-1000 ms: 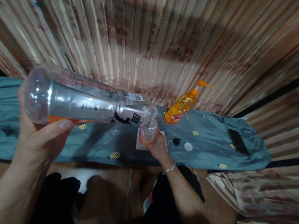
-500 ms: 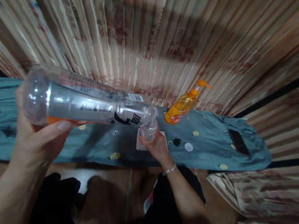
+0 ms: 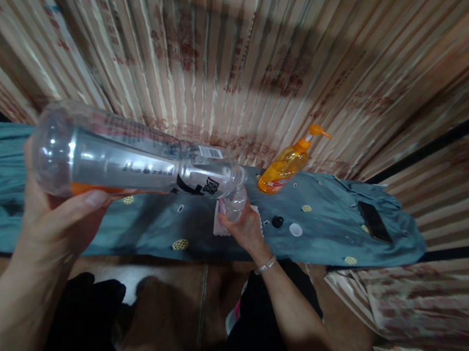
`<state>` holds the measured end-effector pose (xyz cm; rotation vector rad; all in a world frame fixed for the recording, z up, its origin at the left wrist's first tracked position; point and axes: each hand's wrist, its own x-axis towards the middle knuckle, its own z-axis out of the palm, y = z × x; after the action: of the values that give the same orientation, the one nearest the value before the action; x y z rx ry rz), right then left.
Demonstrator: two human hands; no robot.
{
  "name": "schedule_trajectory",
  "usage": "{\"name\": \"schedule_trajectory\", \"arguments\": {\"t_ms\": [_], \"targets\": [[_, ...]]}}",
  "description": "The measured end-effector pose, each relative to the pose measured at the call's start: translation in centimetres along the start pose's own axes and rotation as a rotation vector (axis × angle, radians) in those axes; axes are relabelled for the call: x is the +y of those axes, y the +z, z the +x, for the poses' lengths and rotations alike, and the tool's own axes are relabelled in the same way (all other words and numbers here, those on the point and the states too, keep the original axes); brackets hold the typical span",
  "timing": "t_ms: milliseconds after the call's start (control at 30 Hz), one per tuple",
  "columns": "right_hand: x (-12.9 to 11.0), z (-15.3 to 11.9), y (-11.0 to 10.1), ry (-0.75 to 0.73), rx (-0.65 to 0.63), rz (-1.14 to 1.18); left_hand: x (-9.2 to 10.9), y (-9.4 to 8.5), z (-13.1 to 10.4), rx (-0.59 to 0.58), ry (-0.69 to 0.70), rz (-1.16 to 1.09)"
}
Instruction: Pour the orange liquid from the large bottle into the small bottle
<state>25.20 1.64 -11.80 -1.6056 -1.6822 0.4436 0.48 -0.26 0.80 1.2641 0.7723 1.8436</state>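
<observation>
A: Where did the large clear bottle (image 3: 133, 159) lie?

B: On its side at about 9 o'clock from the middle of the view, its mouth meeting the small clear bottle (image 3: 235, 203) at the centre. A thin strip of orange liquid lay along its lower wall.

A: And the hands?

B: The left hand (image 3: 55, 221) had its grip wrapped round the big bottle's base, thumb underneath. The right hand (image 3: 247, 229) had its grip closed round the small bottle, steadying it upright on the blue cloth (image 3: 331, 228) over the table.

A: Anything changed over the last second?

B: Little. The big bottle's base had crept slightly towards 9 o'clock; the mouths stayed together. I judged the pouring was still under way, nearly emptied.

A: What lay around?

B: An orange pump bottle (image 3: 285, 168) at 1 o'clock of the small one, a black cap (image 3: 277, 221) and a white cap (image 3: 295, 229) at 3 o'clock, a black phone (image 3: 373, 221) farther out the same way.
</observation>
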Motion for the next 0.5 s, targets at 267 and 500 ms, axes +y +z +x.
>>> {"name": "schedule_trajectory", "arguments": {"t_ms": [267,500], "targets": [[-0.28,0.03,-0.13,-0.001,-0.014,0.017,0.08,0.03,-0.07,0.018,-0.02,-0.008],[-0.23,0.05,-0.11,-0.02,0.002,0.011,0.02,0.32,0.23,0.034,0.005,-0.001]]}}
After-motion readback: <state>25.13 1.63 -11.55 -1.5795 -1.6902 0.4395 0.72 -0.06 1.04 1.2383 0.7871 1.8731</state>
